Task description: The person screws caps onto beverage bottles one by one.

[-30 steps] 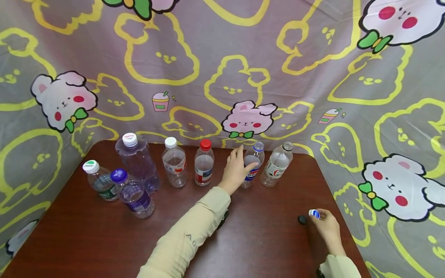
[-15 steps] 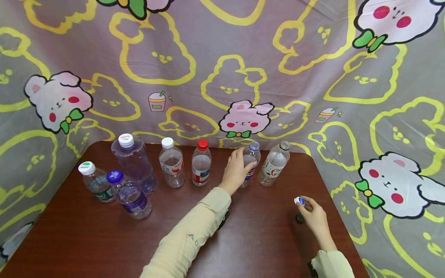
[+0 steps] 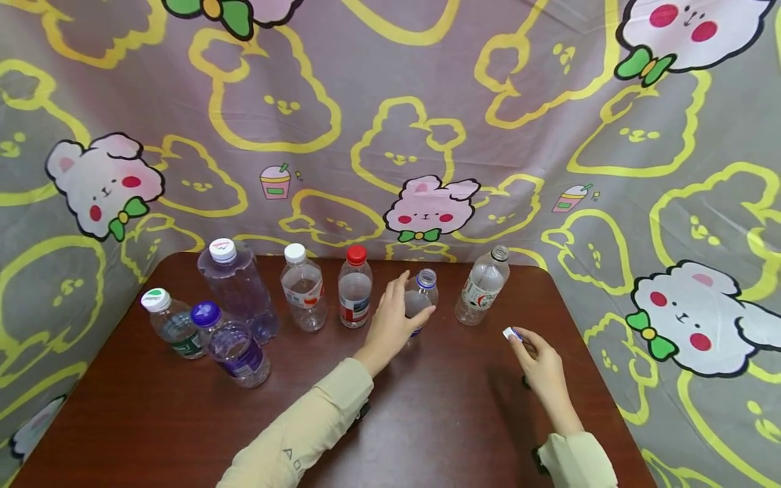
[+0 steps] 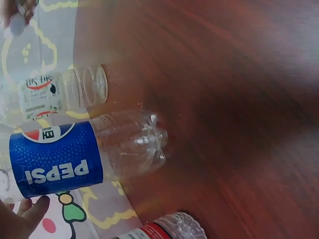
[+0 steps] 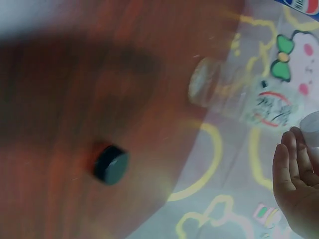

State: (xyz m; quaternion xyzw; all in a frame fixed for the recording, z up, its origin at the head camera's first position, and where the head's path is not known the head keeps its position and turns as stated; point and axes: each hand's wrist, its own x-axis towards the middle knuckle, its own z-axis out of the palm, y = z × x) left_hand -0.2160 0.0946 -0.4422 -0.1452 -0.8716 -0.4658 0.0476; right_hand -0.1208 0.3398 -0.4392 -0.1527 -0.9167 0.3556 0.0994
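Nearest to us, a black cap (image 5: 111, 165) lies on the reddish-brown table (image 3: 439, 413); the right hand (image 3: 542, 366) largely hides it from above. That hand pinches a white-and-blue cap (image 3: 510, 333) between thumb and fingertips, raised off the surface, and we judge so narrow a hold suited to a small, rigid disc. To the left, a purple-capped bottle (image 3: 238, 352) stands just before a green-labelled one (image 3: 179, 329), apparently set aside where it leaves the hands room. Farther in, the left hand (image 3: 390, 322) curves around the Pepsi bottle (image 3: 424, 296), thumb on one side and fingers on the other, spread about as wide as its body; we take this grip to steady a light, yielding container. The bottle is nearly upright and uncapped; whether its base touches the table we cannot tell. We note its thin transparent plastic, blue printed wrap and lobed base. Along the back stand, right to left, an uncapped bottle (image 3: 482, 288) with a white label and grooved lower body, a red-capped bottle (image 3: 355, 298), a white-capped bottle (image 3: 304, 295) and a large, broad-shouldered bottle (image 3: 241, 291) of violet tint. Beyond them we see the fabric backdrop (image 3: 390, 74), softly creased, printed with yellow outlines and rabbits.
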